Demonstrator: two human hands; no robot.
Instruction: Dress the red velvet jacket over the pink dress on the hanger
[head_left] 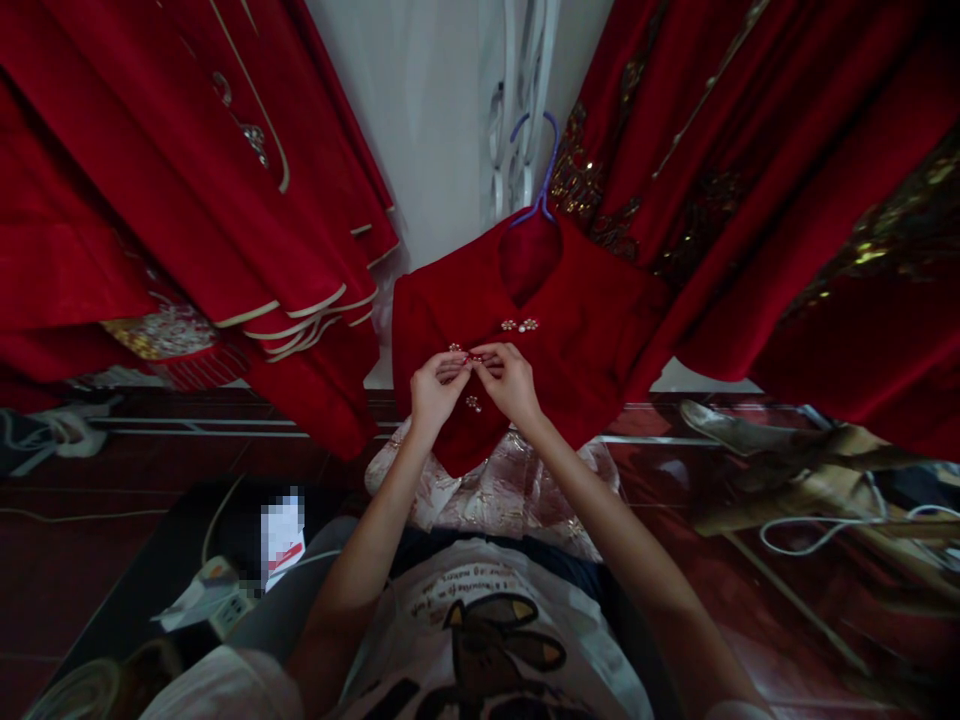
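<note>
Two-handed, pinching a beaded fastening (471,360) with left hand (437,393) and right hand (511,382), midway down the hanging red jacket (592,310). Likely handling light and soft, calling for a hold beside delicate beads (473,404).

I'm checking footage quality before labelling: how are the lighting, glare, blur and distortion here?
Head view: dim overall, against a paler wall; small glints on gold sequins at right; hanging clothes stretch toward the edges; pixel blocks cover part of the white paper; the left hand and right hand on the red top read clearly, finer detail between them less so.
</note>
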